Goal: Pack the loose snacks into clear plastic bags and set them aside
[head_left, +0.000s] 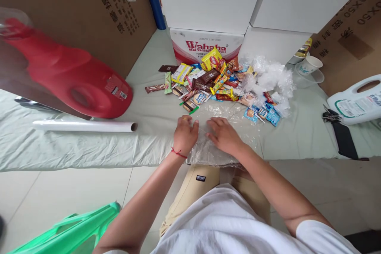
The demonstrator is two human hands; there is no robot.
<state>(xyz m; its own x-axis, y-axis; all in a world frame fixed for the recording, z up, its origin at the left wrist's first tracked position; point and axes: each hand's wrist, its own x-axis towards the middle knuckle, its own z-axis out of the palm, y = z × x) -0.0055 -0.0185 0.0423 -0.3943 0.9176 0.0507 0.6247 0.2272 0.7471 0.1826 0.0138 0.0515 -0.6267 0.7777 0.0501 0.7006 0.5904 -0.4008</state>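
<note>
A sheet of clear plastic film lies spread on the cloth, its front edge reaching the table edge. My left hand, with a red cord at the wrist, rests at the film's left edge, fingers loosely bent and thumb apart. On the film's middle lies my right hand, fingers spread. Neither hand visibly grips anything. Just beyond the hands sits a pile of wrapped snacks in several colours. A small snack pack with green ends is nearest my left fingertips.
Crumpled clear plastic is heaped right of the snacks. A Wahaha carton stands behind. To the left are a large red jug and a white film roll; to the right, paper cups, a white bottle and a black phone-like object.
</note>
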